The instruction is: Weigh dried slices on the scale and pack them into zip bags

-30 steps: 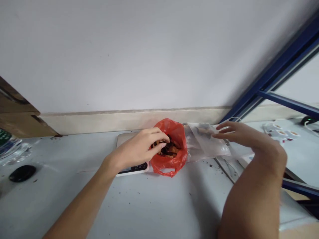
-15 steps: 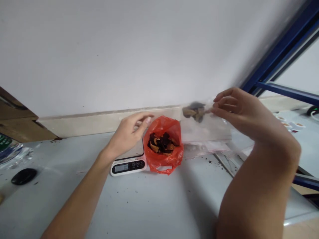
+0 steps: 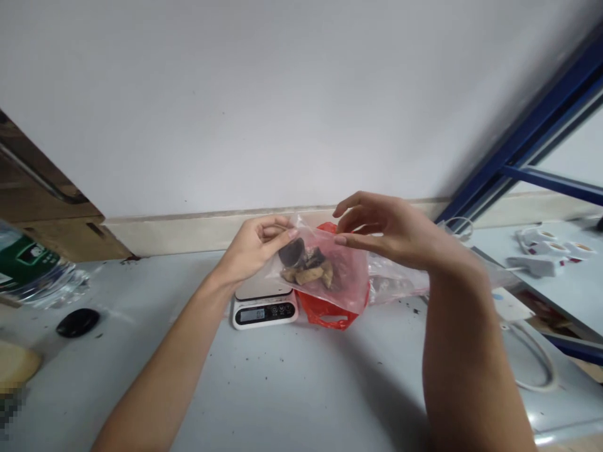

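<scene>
A clear plastic bag [image 3: 348,270] with dark and tan dried pieces [image 3: 308,274] inside is held tilted in the air. My left hand [image 3: 257,245] pinches its upper left corner between thumb and fingers. At the top edge, my right hand [image 3: 365,229] has its thumb against the plastic, with the other fingers curled just above. Behind and under the bag stands a red plastic bag [image 3: 327,314], its contents now covered from view. Beside it, below my left hand, is a white kitchen scale [image 3: 266,314] with a display that seems to read 0.0.
More clear plastic bags [image 3: 396,279] lie right of the red bag. A black oval object [image 3: 78,322] and a large water bottle [image 3: 38,263] are at the left. A power strip [image 3: 541,263], a white cable [image 3: 549,370] and a blue metal frame [image 3: 499,144] stand right.
My right hand has brought the clear bag leftward, from right of the red bag to in front of it. My left hand has taken hold of its corner. The view has shifted slightly.
</scene>
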Motion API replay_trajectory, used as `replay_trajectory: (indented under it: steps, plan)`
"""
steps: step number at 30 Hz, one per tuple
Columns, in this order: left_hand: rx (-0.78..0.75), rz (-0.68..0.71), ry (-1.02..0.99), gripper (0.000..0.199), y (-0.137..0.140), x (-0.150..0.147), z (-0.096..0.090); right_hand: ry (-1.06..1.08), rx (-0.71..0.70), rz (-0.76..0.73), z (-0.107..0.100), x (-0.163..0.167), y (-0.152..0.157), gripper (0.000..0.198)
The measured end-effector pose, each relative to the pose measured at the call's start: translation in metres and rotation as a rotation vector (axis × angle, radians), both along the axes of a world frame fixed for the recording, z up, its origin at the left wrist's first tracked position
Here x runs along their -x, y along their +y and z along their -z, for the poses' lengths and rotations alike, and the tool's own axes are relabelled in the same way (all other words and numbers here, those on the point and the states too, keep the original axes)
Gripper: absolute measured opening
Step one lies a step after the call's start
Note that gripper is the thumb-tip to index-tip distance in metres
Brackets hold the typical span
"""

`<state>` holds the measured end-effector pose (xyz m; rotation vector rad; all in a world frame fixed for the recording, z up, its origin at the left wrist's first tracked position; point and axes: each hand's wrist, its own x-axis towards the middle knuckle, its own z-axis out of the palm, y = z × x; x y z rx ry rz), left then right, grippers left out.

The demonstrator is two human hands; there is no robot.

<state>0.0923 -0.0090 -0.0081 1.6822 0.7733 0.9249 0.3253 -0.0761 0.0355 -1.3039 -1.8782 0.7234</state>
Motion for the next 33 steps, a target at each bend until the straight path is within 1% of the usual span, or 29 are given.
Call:
replay_trajectory:
  steps: [3, 5, 7, 11, 13, 17, 19, 21, 25, 27, 28, 30, 31, 32, 33]
  plan:
    - [-0.017, -0.034, -0.03, 0.033, 0.007, 0.013, -0.003, -0.139, 0.153, 0.008, 0.008, -0.007, 0.01, 0.045]
    - [-0.023, -0.062, -0.068, 0.033, 0.011, 0.02, -0.006, -0.167, 0.18, 0.001, 0.013, -0.01, 0.017, 0.052]
    - [-0.006, -0.097, -0.095, 0.035, 0.014, 0.025, -0.008, -0.114, 0.175, 0.019, 0.016, -0.01, 0.023, 0.059]
    - [0.074, -0.133, -0.137, 0.033, 0.02, 0.033, -0.008, 0.046, 0.147, 0.126, 0.019, 0.002, 0.029, 0.061]
    - [0.089, -0.142, -0.173, 0.03, 0.022, 0.037, -0.008, 0.117, 0.164, 0.154, 0.021, 0.01, 0.031, 0.062]
    - [0.105, -0.192, -0.236, 0.026, 0.026, 0.047, -0.008, 0.162, 0.24, 0.072, 0.025, 0.024, 0.034, 0.055]
    - [0.136, -0.209, -0.234, 0.025, 0.027, 0.051, -0.007, 0.172, 0.247, 0.036, 0.028, 0.029, 0.035, 0.052]
    - [0.131, -0.227, -0.206, 0.025, 0.029, 0.054, -0.006, 0.184, 0.259, 0.009, 0.031, 0.032, 0.037, 0.052]
    - [0.08, -0.253, -0.158, 0.031, 0.034, 0.058, 0.0, 0.193, 0.276, -0.048, 0.036, 0.037, 0.04, 0.051]
    - [0.078, -0.293, -0.093, 0.027, 0.039, 0.058, 0.004, 0.202, 0.293, -0.08, 0.039, 0.038, 0.041, 0.049]
    - [0.056, -0.343, -0.051, 0.023, 0.041, 0.058, 0.006, 0.205, 0.304, -0.089, 0.04, 0.039, 0.041, 0.048]
    - [-0.06, -0.49, 0.029, 0.016, 0.043, 0.056, 0.008, 0.204, 0.321, -0.088, 0.043, 0.042, 0.042, 0.047]
    - [-0.142, -0.551, 0.066, 0.017, 0.042, 0.055, 0.009, 0.201, 0.325, -0.081, 0.044, 0.044, 0.042, 0.047]
    - [-0.223, -0.573, 0.101, 0.019, 0.041, 0.054, 0.008, 0.197, 0.325, -0.075, 0.046, 0.047, 0.043, 0.048]
    - [-0.286, -0.539, 0.136, 0.018, 0.038, 0.052, 0.006, 0.191, 0.322, -0.07, 0.047, 0.049, 0.043, 0.049]
